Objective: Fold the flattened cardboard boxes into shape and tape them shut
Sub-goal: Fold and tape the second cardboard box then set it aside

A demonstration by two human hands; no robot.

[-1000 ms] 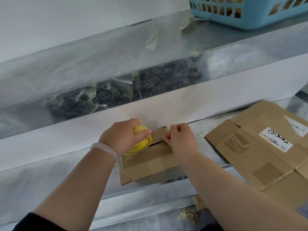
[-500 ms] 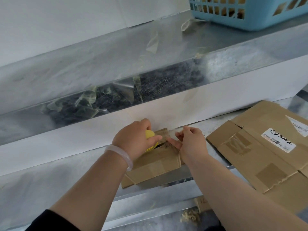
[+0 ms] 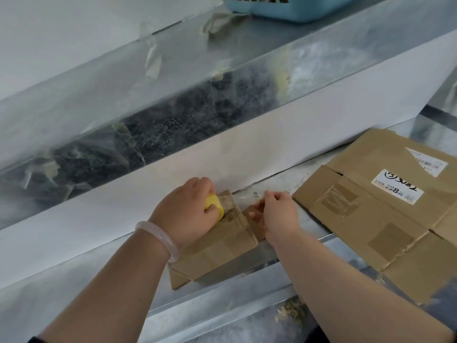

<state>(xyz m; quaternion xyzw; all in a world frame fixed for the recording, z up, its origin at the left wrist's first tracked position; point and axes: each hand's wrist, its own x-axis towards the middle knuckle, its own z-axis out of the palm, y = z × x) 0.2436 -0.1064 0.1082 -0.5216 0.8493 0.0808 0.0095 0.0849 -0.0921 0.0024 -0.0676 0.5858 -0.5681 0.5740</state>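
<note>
So, the small cardboard box (image 3: 217, 251) is sat near the front edge of the metal bench (image 3: 74, 293), already folded up into shape, with its far end pushed close to the white panel (image 3: 247, 157) at the back. A yellow tape roll (image 3: 213, 203) is gripped in the left hand (image 3: 185, 214), fingers (image 3: 197, 184) curled over the top of it and the thumb tucked under, and the roll is pressed against the far top corner of the box. A pale bracelet (image 3: 158, 237) is worn on that wrist.

A strip of clear tape (image 3: 243, 198) is stretched from the roll across to the right hand (image 3: 277, 219), where the end looks to be pinched between thumb and forefinger (image 3: 270, 195). It's pretty shiny and hard to make out, tbh. The rest of that hand is held just over the right end of the box, where a brown flap can be seen under the palm. Whether the flap is actually touched can't be told.

Off to the right, a bigger flattened cardboard box (image 3: 371, 219) is laid flat on the bench, apart from the small one, with old brown tape patches and a white printed label (image 3: 398, 185) on it. Up top, a blue plastic basket (image 3: 296, 8) is parked on the metal shelf (image 3: 222, 58), and scraps of used tape are stuck along the shelf front.
</note>
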